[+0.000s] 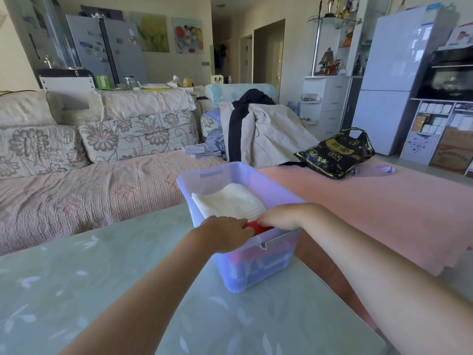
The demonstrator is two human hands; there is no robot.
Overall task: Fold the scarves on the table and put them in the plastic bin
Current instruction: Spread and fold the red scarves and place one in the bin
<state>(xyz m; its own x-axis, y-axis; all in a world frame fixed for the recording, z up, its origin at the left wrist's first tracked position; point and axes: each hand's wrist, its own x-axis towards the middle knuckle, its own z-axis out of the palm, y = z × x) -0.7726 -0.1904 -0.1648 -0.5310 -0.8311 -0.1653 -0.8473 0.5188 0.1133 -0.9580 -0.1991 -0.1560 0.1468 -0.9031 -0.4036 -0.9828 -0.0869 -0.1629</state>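
surrounding the table: a quilted sofa (89, 196) runs along the far side; the pink-covered seat to the right carries a black bag (337, 155), a bottle (376, 170) lying on its side and a beige coat (268, 134).
in the way: both forearms cross the green table (102, 278), and the hands cover part of the bin's near rim.
bin: the plastic bin (256, 275) stands open-topped on the table's far right corner.
inside it: a folded cream scarf (227, 203) lies on top; a red scarf (258, 228) sits at the near edge, touching it; red and blue shapes show through the wall, too blurred to name.
left hand (225, 233): fingers curled, gripping the red scarf.
right hand (281, 217): pinching the same scarf from the other side.
count: one bin, two scarves seen, one bag, one bottle.
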